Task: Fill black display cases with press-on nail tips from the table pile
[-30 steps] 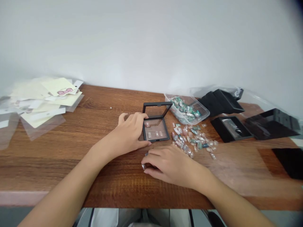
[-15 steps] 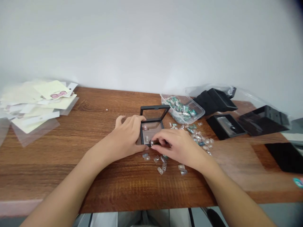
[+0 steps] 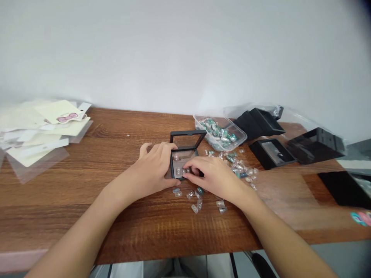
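A black-framed display case (image 3: 188, 133) stands open on the table, its lid tilted up at the back and its base flat. My left hand (image 3: 153, 164) grips the base's left side, fingers near the hinge and thumb at the front corner. Inside the base, a clear glossy press-on nail (image 3: 178, 170) lies near the front left and a pinkish piece (image 3: 176, 157) shows farther back. My right hand (image 3: 216, 175) reaches over the right side, thumb and forefinger pinched round another small press-on nail (image 3: 183, 171) at the base's surface. The fingers partly hide it.
Several loose nails (image 3: 199, 204) lie in front of the case, with more (image 3: 240, 168) to the right. Behind them stands a clear plastic tub (image 3: 243, 136) of green and silver nails. Black boxes (image 3: 315, 144) sit at the right, pale cards (image 3: 37, 148) at the left.
My right hand has brought the nail from the case's front edge onto its base, beside the other one. My left hand keeps its grip. The view has shifted slightly.
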Action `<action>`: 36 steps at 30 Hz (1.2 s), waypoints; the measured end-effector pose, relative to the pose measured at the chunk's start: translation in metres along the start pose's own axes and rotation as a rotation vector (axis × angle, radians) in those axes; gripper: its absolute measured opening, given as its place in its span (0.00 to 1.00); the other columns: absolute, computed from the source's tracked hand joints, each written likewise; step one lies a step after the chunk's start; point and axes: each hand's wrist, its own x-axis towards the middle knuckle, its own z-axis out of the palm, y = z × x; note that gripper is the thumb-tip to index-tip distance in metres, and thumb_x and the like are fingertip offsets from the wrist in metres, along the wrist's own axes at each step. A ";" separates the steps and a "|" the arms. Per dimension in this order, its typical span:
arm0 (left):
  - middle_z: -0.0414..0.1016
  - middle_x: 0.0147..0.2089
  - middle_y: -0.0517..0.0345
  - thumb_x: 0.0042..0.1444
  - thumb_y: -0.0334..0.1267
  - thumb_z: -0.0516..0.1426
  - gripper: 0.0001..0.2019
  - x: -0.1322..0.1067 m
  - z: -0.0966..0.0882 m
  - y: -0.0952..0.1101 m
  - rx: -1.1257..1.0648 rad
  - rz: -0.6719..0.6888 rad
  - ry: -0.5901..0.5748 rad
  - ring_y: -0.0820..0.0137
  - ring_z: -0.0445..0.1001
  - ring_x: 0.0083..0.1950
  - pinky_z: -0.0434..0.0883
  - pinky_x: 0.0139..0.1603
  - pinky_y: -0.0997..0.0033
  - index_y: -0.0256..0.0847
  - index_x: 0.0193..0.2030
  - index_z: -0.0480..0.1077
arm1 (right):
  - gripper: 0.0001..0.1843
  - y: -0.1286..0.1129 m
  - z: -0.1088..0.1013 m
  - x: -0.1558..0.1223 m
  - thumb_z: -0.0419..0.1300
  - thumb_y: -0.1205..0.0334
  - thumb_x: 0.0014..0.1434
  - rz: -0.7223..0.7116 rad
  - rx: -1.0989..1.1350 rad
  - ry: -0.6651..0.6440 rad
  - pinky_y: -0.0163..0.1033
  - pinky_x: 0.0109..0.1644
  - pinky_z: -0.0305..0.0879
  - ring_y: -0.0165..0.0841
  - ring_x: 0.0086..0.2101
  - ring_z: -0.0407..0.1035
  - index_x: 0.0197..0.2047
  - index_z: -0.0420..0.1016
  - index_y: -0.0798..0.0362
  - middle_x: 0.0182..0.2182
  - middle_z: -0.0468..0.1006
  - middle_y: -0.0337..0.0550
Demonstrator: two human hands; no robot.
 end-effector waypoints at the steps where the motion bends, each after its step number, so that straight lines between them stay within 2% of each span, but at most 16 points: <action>1: 0.66 0.59 0.42 0.55 0.54 0.62 0.34 0.000 0.000 0.000 -0.006 -0.001 -0.001 0.52 0.67 0.61 0.49 0.64 0.43 0.40 0.58 0.52 | 0.06 0.000 0.000 0.000 0.63 0.60 0.63 0.000 0.000 -0.003 0.34 0.35 0.57 0.30 0.30 0.69 0.42 0.76 0.52 0.30 0.77 0.37; 5: 0.66 0.59 0.43 0.54 0.55 0.62 0.34 0.000 0.001 -0.001 -0.029 -0.010 0.002 0.50 0.67 0.60 0.48 0.64 0.42 0.41 0.58 0.52 | 0.08 -0.002 -0.009 -0.002 0.62 0.58 0.63 0.025 0.032 0.015 0.35 0.35 0.59 0.30 0.30 0.69 0.45 0.76 0.51 0.31 0.77 0.37; 9: 0.67 0.58 0.43 0.54 0.57 0.61 0.36 0.001 0.001 -0.004 -0.032 -0.016 0.007 0.50 0.67 0.61 0.47 0.64 0.41 0.41 0.60 0.52 | 0.10 -0.002 -0.030 -0.006 0.61 0.56 0.64 0.082 0.109 0.090 0.35 0.35 0.60 0.30 0.30 0.70 0.47 0.77 0.50 0.30 0.77 0.37; 13: 0.67 0.59 0.41 0.54 0.58 0.61 0.36 0.001 0.002 -0.008 0.020 -0.027 0.026 0.50 0.67 0.61 0.48 0.64 0.42 0.41 0.61 0.51 | 0.11 0.005 -0.050 -0.014 0.60 0.54 0.65 0.149 0.149 0.156 0.35 0.33 0.59 0.29 0.27 0.68 0.41 0.77 0.51 0.26 0.75 0.37; 16: 0.66 0.60 0.40 0.56 0.56 0.61 0.36 0.001 0.003 -0.011 0.065 -0.037 0.048 0.50 0.66 0.62 0.48 0.64 0.43 0.41 0.62 0.49 | 0.09 0.013 -0.059 -0.021 0.60 0.56 0.65 0.208 0.174 0.064 0.34 0.31 0.57 0.28 0.25 0.65 0.38 0.76 0.51 0.24 0.73 0.34; 22: 0.65 0.59 0.40 0.57 0.55 0.59 0.36 0.001 0.004 -0.015 0.084 -0.051 0.059 0.50 0.67 0.61 0.48 0.64 0.41 0.40 0.62 0.48 | 0.03 0.025 -0.064 -0.032 0.59 0.63 0.62 0.239 0.191 -0.265 0.33 0.31 0.56 0.27 0.26 0.66 0.39 0.75 0.49 0.24 0.74 0.32; 25: 0.64 0.58 0.40 0.56 0.56 0.59 0.32 0.003 0.001 -0.014 0.101 -0.052 0.094 0.48 0.65 0.61 0.50 0.63 0.42 0.40 0.58 0.51 | 0.08 0.022 -0.062 -0.034 0.61 0.68 0.57 0.239 0.150 -0.369 0.32 0.30 0.55 0.28 0.27 0.67 0.40 0.75 0.48 0.25 0.74 0.32; 30: 0.62 0.57 0.39 0.56 0.59 0.58 0.30 0.006 -0.008 -0.010 0.142 -0.050 0.161 0.46 0.58 0.67 0.53 0.61 0.42 0.41 0.54 0.53 | 0.14 0.014 -0.057 -0.033 0.60 0.74 0.53 0.179 0.117 -0.434 0.32 0.31 0.55 0.28 0.28 0.67 0.41 0.75 0.49 0.29 0.75 0.34; 36: 0.60 0.57 0.37 0.58 0.59 0.56 0.30 0.005 -0.008 -0.010 0.156 -0.047 0.168 0.45 0.55 0.68 0.54 0.60 0.41 0.40 0.55 0.52 | 0.08 0.013 -0.054 -0.033 0.60 0.71 0.57 0.160 0.104 -0.411 0.33 0.32 0.55 0.29 0.30 0.68 0.38 0.75 0.49 0.31 0.77 0.34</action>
